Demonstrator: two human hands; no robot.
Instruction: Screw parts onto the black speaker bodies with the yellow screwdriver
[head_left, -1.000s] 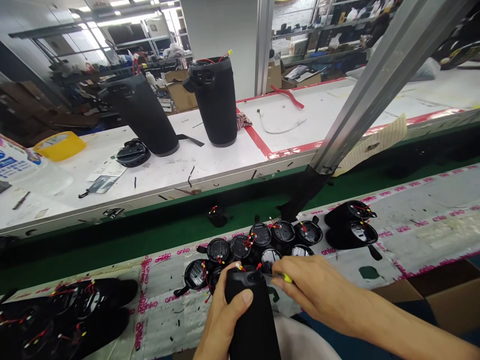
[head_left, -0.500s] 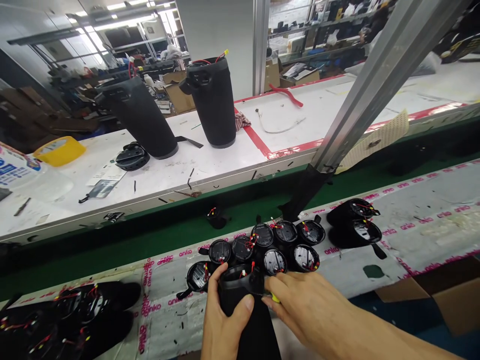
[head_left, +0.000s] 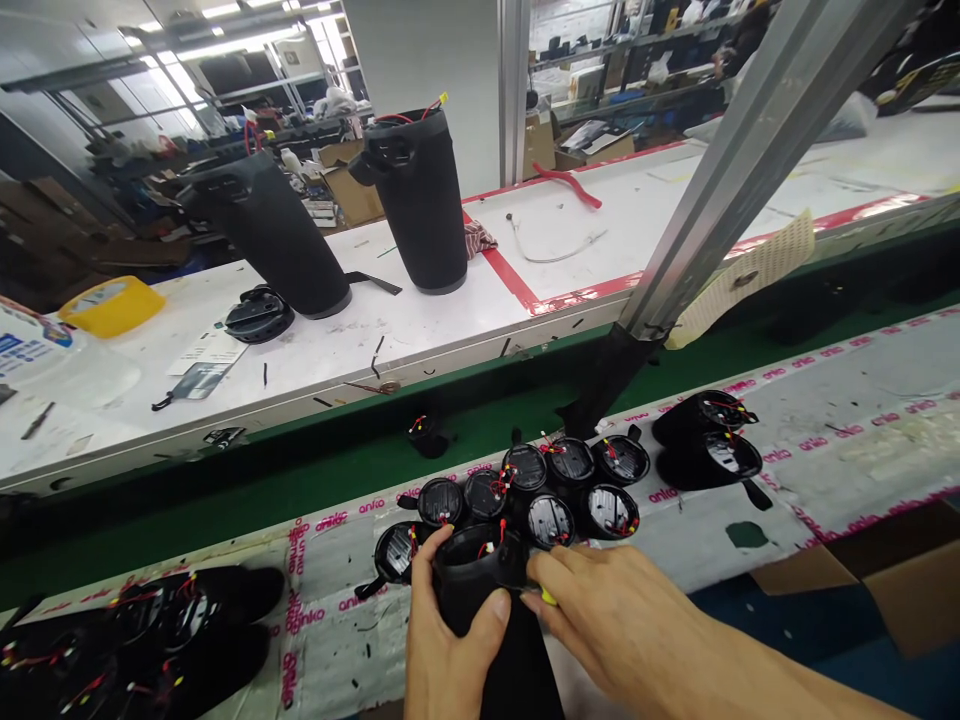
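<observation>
A black cylindrical speaker housing [head_left: 517,655] stands tilted in front of me, its open end up with red wires and a white connector showing inside. Wrapped around its left side is my left hand [head_left: 457,640], the thumb pressed on the front below the rim. My right hand [head_left: 600,610] is closed at the housing's right edge. In its fingers is a small tool with a yellow handle [head_left: 549,597]; a thin part of it reaches the housing just below the rim. Its exact kind is hidden by the fingers.
Several similar black housings [head_left: 551,520] stand open on the plastic-covered bench [head_left: 330,560] beyond my hands, with more at the left [head_left: 150,640]. On the white table [head_left: 330,350] are two taller housings [head_left: 424,215], yellow tape [head_left: 112,305] and a red strap [head_left: 570,185]. A metal post [head_left: 720,190] slants at right.
The view has shifted slightly. Both hands keep the same grip on the housing and the yellow-handled tool, with hardly any visible movement.
</observation>
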